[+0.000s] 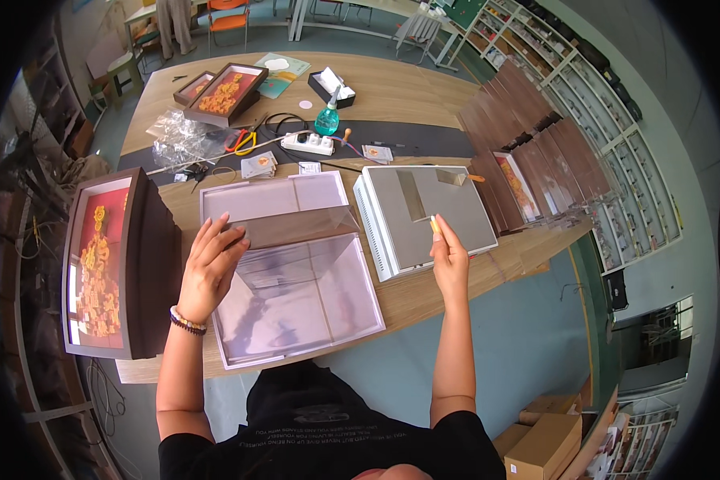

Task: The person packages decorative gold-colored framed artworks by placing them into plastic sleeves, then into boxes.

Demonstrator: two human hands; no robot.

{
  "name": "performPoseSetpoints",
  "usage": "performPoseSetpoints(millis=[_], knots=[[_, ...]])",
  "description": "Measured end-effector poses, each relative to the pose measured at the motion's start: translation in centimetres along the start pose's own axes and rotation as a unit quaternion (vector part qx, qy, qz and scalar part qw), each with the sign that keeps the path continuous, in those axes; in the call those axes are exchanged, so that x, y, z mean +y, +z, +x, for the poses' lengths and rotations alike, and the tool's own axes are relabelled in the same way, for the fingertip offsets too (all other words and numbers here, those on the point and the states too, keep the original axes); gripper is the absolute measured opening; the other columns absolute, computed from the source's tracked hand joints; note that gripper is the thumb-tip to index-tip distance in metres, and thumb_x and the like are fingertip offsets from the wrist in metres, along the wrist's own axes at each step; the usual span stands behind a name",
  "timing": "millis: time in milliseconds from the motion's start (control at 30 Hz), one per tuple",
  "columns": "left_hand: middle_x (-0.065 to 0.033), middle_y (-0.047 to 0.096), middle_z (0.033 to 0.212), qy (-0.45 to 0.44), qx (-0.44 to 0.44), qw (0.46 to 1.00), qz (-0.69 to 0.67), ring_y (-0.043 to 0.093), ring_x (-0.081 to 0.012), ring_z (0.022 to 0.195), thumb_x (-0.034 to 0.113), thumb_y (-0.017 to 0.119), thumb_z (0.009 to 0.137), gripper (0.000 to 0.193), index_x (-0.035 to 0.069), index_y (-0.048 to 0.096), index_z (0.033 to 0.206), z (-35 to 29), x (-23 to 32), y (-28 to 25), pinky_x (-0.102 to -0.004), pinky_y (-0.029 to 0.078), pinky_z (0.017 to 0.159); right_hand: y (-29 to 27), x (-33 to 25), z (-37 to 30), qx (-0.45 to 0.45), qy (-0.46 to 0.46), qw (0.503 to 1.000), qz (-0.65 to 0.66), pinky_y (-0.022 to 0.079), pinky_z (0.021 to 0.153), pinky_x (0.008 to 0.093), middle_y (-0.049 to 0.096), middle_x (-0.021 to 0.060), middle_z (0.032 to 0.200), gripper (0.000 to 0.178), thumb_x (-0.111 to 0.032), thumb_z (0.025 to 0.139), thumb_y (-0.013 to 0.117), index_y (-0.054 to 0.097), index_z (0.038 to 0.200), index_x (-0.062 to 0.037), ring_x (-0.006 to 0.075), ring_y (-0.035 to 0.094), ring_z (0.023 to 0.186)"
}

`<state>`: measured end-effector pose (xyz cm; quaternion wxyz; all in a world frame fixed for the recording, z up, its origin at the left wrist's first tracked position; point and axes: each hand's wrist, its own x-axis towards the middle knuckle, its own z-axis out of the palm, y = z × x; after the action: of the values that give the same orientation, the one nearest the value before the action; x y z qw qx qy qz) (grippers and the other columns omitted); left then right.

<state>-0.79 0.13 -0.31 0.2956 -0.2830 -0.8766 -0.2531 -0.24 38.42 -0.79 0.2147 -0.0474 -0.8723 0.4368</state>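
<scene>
Brown panel (300, 229), thin and glossy, sits crosswise above the lilac tray (300, 349) at the near edge of the worktop (392, 88). Left hand (208, 268) at its left end, fingers bent and slightly spread, touching it; thumb hidden, so can't tell whether it grips or only steadies. Beaded bracelets (187, 322) on that wrist. Right hand (450, 254) pinches a small yellow piece (435, 225) between thumb and index finger, over the grey-topped white box (452, 228) just right of the tray. Orange-handled tool (476, 178) at that box's far right corner.

Left of the tray: large framed picture (96, 268), upright, red ground with golden figures, deep dark brown sides. Behind the tray: white power strip (308, 144), teal bottle (327, 120), yellow-handled tool (246, 144), crumpled clear plastic (186, 146), all near one another. Farther back left, a smaller framed picture (230, 90), also red and gold. Right side: row of brown frames (556, 164) packed together, well apart from the left hand.
</scene>
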Motion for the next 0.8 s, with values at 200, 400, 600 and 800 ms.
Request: performPoseSetpoints(millis=[200, 400, 600, 800], knots=[[-0.0112, 0.06, 0.105, 0.007, 0.028, 0.996, -0.081, 0.054, -0.0325, 0.11, -0.005, 0.062, 0.074, 0.022, 0.002, 0.062, 0.095, 0.3, -0.1, 0.4, -0.0383, 0.049, 0.085, 2.6, -11.3, -2.2, -0.086, -0.147, 0.985, -0.035, 0.049, 0.067, 0.0333, 0.064, 0.0136, 0.085, 0.036, -0.006, 0.088, 0.052, 0.053, 0.123, -0.01, 0.0235, 0.063, 0.072], [-0.0094, 0.06, 0.105, 0.01, 0.025, 0.995, -0.099, 0.054, -0.0308, 0.108, -0.004, 0.062, 0.072, 0.024, 0.003, 0.063, 0.095, -0.1, -0.3, 0.9, -0.037, 0.049, 0.084, 2.6, -10.9, -5.9, -0.121, -0.133, 0.973, -0.146, 0.05, 0.065, 0.0374, 0.064, 0.0146, 0.084, 0.041, -0.002, 0.084, 0.054, 0.053, 0.123, -0.01, 0.0296, 0.062, 0.071], [-0.0078, 0.06, 0.104, 0.018, 0.042, 0.992, -0.114, 0.055, -0.0286, 0.107, -0.002, 0.063, 0.072, 0.023, 0.004, 0.064, 0.094, 0.4, -0.1, 0.8, -0.0358, 0.05, 0.082, 1.3, -11.7, -7.0, -0.099, -0.134, 0.976, -0.14, 0.051, 0.069, 0.0347, 0.065, 0.0157, 0.093, 0.042, -0.003, 0.085, 0.054, 0.051, 0.125, -0.0099, 0.027, 0.065, 0.078], [-0.0074, 0.059, 0.105, 0.015, 0.059, 0.989, -0.138, 0.054, -0.0282, 0.107, -0.002, 0.062, 0.073, 0.023, 0.005, 0.063, 0.095, 0.0, -0.5, 1.7, -0.0357, 0.049, 0.083, 2.5, -14.4, -7.3, -0.122, 0.072, 0.971, -0.195, 0.049, 0.069, 0.0273, 0.064, 0.0167, 0.103, 0.037, -0.01, 0.088, 0.054, 0.052, 0.125, -0.0147, 0.0207, 0.066, 0.082]])
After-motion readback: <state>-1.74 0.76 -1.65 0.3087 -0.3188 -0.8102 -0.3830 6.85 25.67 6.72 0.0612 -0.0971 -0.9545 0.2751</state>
